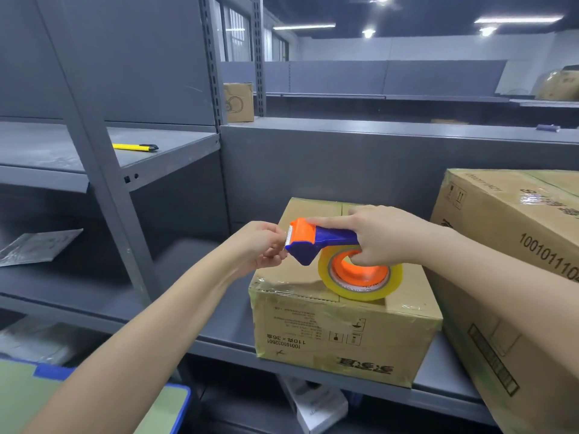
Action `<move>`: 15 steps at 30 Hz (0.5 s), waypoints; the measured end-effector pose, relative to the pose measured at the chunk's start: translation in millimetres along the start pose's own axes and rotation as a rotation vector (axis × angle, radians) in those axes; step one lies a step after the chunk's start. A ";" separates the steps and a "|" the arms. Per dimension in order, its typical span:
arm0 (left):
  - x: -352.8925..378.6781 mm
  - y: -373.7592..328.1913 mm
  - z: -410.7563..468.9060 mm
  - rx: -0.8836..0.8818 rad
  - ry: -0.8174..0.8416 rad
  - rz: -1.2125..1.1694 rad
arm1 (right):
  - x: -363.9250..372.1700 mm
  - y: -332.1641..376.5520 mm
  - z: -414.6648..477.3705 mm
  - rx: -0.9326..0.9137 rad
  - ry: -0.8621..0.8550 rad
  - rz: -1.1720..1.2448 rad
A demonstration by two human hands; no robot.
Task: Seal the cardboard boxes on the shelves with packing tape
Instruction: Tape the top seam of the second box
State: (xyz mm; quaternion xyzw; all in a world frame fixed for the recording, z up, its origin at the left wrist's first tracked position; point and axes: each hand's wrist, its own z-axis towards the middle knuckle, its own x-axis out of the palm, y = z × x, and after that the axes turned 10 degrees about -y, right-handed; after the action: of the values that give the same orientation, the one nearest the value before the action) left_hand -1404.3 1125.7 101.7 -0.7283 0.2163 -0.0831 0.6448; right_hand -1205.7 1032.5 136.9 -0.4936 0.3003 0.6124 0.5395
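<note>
— Grey steel shelving (pixel 219 324) all round, with one small box (pixel 344 333) on the tier in front. What's left of that box?

— Well up and to its left, a yellow utility knife (pixel 135 147) lies on a higher shelf. Nearer, over the box's left edge, the left hand (pixel 261 245) has thumb and fingers pinched together at the toothed blade, seemingly on the tape end (pixel 283 245). The film is clear, so I can't see it outright.

— And over the box itself?

— The tape dispenser (pixel 316 238) is held above its top. The right hand (pixel 385 236) is clamped round the blue handle, and the roll (pixel 360 277) hangs low. Whether it touches the cardboard I can't tell.

— So how do I do this bit well?

— Draw out enough loose tape to lap over the box's side. Keep it taut so it doesn't fold onto itself, and square it to the centre seam (pixel 341 211). Press the end down before pulling.

— Anything right of the box?

— A larger carton (pixel 501 277) stands just beside it. I'd mind the right elbow there.
</note>
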 end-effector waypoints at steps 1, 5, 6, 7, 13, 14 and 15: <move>-3.0 1.4 -2.4 0.004 0.009 -0.004 | -3.2 2.1 -1.9 -0.012 0.008 0.004; -15.3 5.5 -11.7 0.013 0.029 -0.012 | -16.8 15.5 -8.3 -0.043 0.036 0.049; -19.6 6.8 -13.4 0.014 0.020 -0.004 | -19.1 18.4 -10.1 -0.044 0.044 0.063; -25.4 8.4 -15.4 0.013 0.003 0.002 | -21.4 19.5 -13.1 -0.044 0.053 0.074; -79.3 31.5 -23.7 0.025 -0.172 0.038 | -39.7 1.9 -48.9 -0.034 0.155 0.002; -78.7 36.3 -24.0 0.026 -0.169 0.052 | -41.6 2.3 -52.1 -0.030 0.178 -0.032; -74.7 40.6 -23.6 0.029 -0.173 0.068 | -42.7 4.3 -53.2 -0.026 0.195 -0.067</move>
State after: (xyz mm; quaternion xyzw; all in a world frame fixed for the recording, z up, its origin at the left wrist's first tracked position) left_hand -1488.9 1132.9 77.5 -0.7158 0.1830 -0.0010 0.6739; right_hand -1197.9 968.1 158.2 -0.5676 0.3268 0.5470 0.5214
